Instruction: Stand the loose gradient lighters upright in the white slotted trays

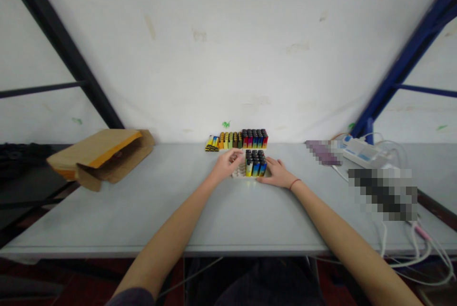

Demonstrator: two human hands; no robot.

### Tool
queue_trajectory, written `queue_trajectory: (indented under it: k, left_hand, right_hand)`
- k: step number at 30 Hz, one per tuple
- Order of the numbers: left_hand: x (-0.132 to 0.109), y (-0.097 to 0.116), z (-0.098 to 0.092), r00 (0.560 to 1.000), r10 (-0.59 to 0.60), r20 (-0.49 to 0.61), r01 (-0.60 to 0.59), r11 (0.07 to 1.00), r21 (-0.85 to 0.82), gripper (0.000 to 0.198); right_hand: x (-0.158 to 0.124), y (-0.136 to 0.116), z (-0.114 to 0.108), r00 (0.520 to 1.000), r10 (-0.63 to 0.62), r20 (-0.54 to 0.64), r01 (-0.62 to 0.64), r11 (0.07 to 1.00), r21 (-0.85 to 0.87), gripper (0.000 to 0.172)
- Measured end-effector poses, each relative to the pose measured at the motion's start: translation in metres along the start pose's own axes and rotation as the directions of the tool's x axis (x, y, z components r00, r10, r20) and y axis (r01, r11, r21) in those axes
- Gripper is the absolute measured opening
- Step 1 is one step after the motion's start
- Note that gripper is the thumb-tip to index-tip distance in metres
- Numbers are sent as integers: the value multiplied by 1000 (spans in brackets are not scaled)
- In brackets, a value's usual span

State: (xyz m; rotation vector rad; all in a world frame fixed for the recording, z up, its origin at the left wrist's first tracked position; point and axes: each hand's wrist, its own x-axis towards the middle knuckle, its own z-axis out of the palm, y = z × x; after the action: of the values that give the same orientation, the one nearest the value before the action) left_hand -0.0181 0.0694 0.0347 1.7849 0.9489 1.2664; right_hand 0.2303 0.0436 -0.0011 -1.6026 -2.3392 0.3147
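Observation:
A white tray with round holes (240, 172) lies on the table in front of me. Upright lighters (255, 164) with black tops and yellow, blue and multicoloured bodies fill its right part, while bare holes show at the left. My left hand (227, 163) is over the tray's left end, its fingers bent together near the back. Whatever may be between those fingertips is hidden. My right hand (278, 174) grips the tray's right end, thumb along the front edge and fingers at the side.
Behind the tray stand rows of black-topped lighters (254, 138) and yellow-topped lighters (230, 140). A small stack of lighters (212, 143) lies beside them. An open cardboard box (103, 153) sits at the left; a power strip (364, 151) and cables are at the right.

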Motion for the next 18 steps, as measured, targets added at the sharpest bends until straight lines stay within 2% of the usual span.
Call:
queue_trajectory:
  k: [2,4,7,11,16,18]
  left_hand:
    - [8,-11,-12,993,51,-109,-28,978,206,11]
    - [14,-27,-28,974,102,-202,-2,898,440,21]
    - [20,-53,-52,966,100,-240,87,745,662,44]
    - [26,-80,-68,978,20,-207,145,648,748,55]
    - [52,-96,-72,988,118,-104,2,654,757,52]
    - [64,-98,-75,993,113,-35,-47,650,759,51]
  right_hand:
    - [0,0,0,1000,8,4,-8,1000,4,91]
    - [0,0,0,1000,8,7,-8,1000,7,91]
    - [-1,0,-1,1000,4,10,-4,1000,10,88]
    - [-1,0,-1,1000,2,6,-2,1000,2,88]
    - [-1,-3,-2,1000,7,9,-7,1000,9,87]
    - [-1,-4,-3,1000,8,13,-9,1000,13,86]
